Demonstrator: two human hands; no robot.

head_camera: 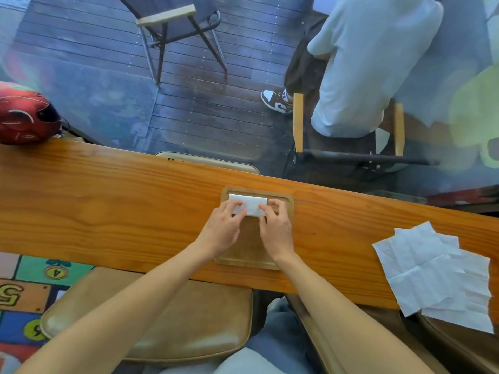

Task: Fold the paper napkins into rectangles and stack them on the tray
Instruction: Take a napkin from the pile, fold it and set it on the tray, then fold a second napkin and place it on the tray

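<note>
Across the middle of the view runs a long wooden counter (108, 206), with a padded seat (151, 317) on its near side and a red helmet (25, 114) at its far left end. Right of centre on the counter sits a shallow wooden tray (290, 205). At the right end lies a loose pile of unfolded napkins (432, 271), flat and creased, overlapping and hanging partly over the near edge. A folded napkin (249, 202), a small white rectangle, lies in the far part of the tray. Both hands rest on it: the left hand (222, 229) has narrowly curled fingers (239, 207) pinching its left end, and the right hand (275, 228) pinches its right end the same way. Whether other folded ones lie under it cannot be told. Judging by this, the task is at an early stage: one rectangle is being set or squared on the tray, while several sheets at the right await folding and stacking.
</note>
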